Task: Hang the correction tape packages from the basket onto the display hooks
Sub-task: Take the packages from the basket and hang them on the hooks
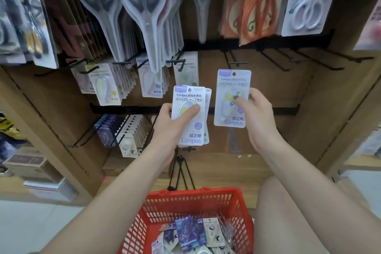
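A: White and lilac card was what was seen first: a single correction tape package (232, 98) was pinched in the right hand (256, 113), thumb on its blister, fingers curled behind, held upright in front of the board.

B: And the punched hole at its top?

A: It was held below the empty black hooks (274, 61) on the upper rail, not yet threaded on any of them.

B: What was kept in the left hand (169, 125)?

A: A small stack of matching packages (190, 115) was gripped there, thumb pressed across the front one, at least three edges being fanned out.

B: How much was judged to be done?

A: Some hooks to the left were already loaded with hung tape packages (107, 86), yet several hooks to the right were bare. Many more packages were left in the red basket (144, 225) below, so the work was judged to be only partly finished.

B: And above?

A: Packaged scissors (144, 10) were hung on the row overhead.
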Demonstrator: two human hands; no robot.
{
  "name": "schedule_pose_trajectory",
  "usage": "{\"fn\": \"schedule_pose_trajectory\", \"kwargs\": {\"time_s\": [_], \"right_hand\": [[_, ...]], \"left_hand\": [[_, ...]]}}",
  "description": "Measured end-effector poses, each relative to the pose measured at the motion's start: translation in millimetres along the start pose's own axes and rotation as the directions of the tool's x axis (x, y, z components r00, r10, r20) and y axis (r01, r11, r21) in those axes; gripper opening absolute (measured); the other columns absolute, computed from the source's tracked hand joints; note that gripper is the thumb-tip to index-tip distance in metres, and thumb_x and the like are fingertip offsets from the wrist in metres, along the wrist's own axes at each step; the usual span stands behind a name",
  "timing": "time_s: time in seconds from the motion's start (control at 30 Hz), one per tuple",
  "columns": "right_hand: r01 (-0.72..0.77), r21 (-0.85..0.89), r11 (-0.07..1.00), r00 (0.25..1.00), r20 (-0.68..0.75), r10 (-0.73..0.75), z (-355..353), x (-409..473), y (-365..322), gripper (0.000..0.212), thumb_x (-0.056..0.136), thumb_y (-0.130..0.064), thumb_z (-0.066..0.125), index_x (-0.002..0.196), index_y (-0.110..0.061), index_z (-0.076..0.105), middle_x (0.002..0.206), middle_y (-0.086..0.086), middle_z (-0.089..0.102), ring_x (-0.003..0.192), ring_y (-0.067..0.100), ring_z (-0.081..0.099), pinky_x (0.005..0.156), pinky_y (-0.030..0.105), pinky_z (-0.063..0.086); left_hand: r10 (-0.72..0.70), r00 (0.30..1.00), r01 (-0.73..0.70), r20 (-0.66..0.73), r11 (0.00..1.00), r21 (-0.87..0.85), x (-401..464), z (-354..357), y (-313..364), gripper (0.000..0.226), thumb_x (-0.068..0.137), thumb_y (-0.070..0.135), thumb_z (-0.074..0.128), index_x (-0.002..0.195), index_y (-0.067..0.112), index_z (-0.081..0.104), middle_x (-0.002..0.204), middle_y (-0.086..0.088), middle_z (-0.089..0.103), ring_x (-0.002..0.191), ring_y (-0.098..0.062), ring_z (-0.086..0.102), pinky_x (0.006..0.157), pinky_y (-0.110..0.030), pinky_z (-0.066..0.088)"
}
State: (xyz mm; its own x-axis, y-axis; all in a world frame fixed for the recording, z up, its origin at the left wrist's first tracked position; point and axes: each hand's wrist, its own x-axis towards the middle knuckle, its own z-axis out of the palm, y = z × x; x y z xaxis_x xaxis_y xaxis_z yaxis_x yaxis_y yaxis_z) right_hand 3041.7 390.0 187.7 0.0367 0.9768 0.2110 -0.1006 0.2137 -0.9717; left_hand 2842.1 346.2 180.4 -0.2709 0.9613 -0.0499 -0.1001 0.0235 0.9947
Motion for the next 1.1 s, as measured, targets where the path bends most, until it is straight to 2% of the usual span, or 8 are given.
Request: {"fn": "schedule_pose_trajectory", "kwargs": {"time_s": [0.2,0.4,0.57,0.63,0.73,0.87,0.97,1.1], "right_hand": [[0.073,-0.004,0.997,0.996,0.057,-0.073,0,10,5,0.021,0.096,-0.02,0.065,0.114,-0.028,0.069,0.104,-0.005,0.08,0.096,0.015,0.078,0.07,0.026,0.06],[0.123,-0.042,0.992,0.992,0.022,-0.122,-1,15,11,0.018,0.099,-0.009,0.064,0.112,-0.021,0.067,0.097,0.001,0.08,0.091,0.019,0.078,0.069,0.029,0.062],[0.189,-0.067,0.98,0.98,-0.057,-0.193,0,8,12,0.011,0.098,-0.012,0.066,0.104,-0.021,0.065,0.089,0.006,0.079,0.083,0.028,0.078,0.067,0.055,0.063],[0.211,-0.082,0.974,0.973,-0.081,-0.217,3,6,13,0.009,0.097,-0.014,0.067,0.102,-0.021,0.065,0.086,0.007,0.078,0.081,0.031,0.077,0.067,0.059,0.061],[0.214,-0.05,0.976,0.967,-0.13,-0.219,6,4,13,0.007,0.095,-0.016,0.066,0.101,-0.021,0.065,0.082,0.006,0.077,0.079,0.031,0.075,0.064,0.048,0.06],[0.2,-0.058,0.978,0.965,-0.163,-0.207,9,6,15,0.006,0.092,-0.025,0.066,0.097,-0.028,0.065,0.079,-0.001,0.073,0.074,0.017,0.071,0.062,0.026,0.054],[0.053,-0.033,0.998,0.993,-0.104,-0.056,11,25,20,0.007,0.097,-0.027,0.066,0.104,-0.026,0.066,0.09,0.0,0.078,0.085,0.018,0.076,0.071,0.034,0.061],[-0.095,-0.129,0.987,0.986,-0.152,0.075,12,85,32,0.01,0.099,-0.033,0.068,0.094,-0.024,0.065,0.083,-0.006,0.077,0.084,0.014,0.074,0.068,0.024,0.054]], "left_hand": [[0.031,0.999,-0.031,0.024,0.999,0.005,8,3,-5,0.074,0.058,0.055,0.09,0.114,0.019,0.057,0.102,0.004,0.078,0.089,-0.022,0.08,0.066,-0.043,0.064],[0.064,0.997,-0.065,0.049,0.998,0.011,21,8,-7,0.071,0.063,0.053,0.091,0.114,0.019,0.056,0.099,0.007,0.079,0.089,-0.021,0.08,0.065,-0.039,0.064],[0.105,0.993,-0.107,0.045,0.994,0.028,30,11,-8,0.063,0.067,0.05,0.09,0.113,0.021,0.058,0.101,0.007,0.079,0.089,-0.019,0.079,0.062,-0.032,0.062],[0.106,0.993,-0.107,0.046,0.994,0.018,34,12,-8,0.062,0.067,0.049,0.09,0.113,0.021,0.058,0.102,0.006,0.079,0.09,-0.02,0.079,0.063,-0.033,0.063],[0.109,0.993,-0.11,0.035,0.994,0.008,39,11,-8,0.064,0.066,0.049,0.09,0.114,0.021,0.058,0.103,0.005,0.078,0.091,-0.021,0.079,0.064,-0.034,0.063],[0.104,0.994,-0.105,0.021,0.994,0.022,44,9,-11,0.066,0.067,0.05,0.089,0.117,0.02,0.057,0.105,0.005,0.078,0.093,-0.021,0.079,0.066,-0.036,0.064],[0.107,0.994,-0.107,0.016,0.994,0.025,49,9,-13,0.062,0.072,0.047,0.088,0.117,0.02,0.057,0.104,0.006,0.078,0.093,-0.02,0.079,0.065,-0.033,0.063],[0.109,0.994,-0.109,-0.002,0.994,0.024,51,15,-15,0.059,0.074,0.047,0.086,0.116,0.019,0.057,0.101,0.008,0.078,0.089,-0.016,0.079,0.062,-0.028,0.062]]}}
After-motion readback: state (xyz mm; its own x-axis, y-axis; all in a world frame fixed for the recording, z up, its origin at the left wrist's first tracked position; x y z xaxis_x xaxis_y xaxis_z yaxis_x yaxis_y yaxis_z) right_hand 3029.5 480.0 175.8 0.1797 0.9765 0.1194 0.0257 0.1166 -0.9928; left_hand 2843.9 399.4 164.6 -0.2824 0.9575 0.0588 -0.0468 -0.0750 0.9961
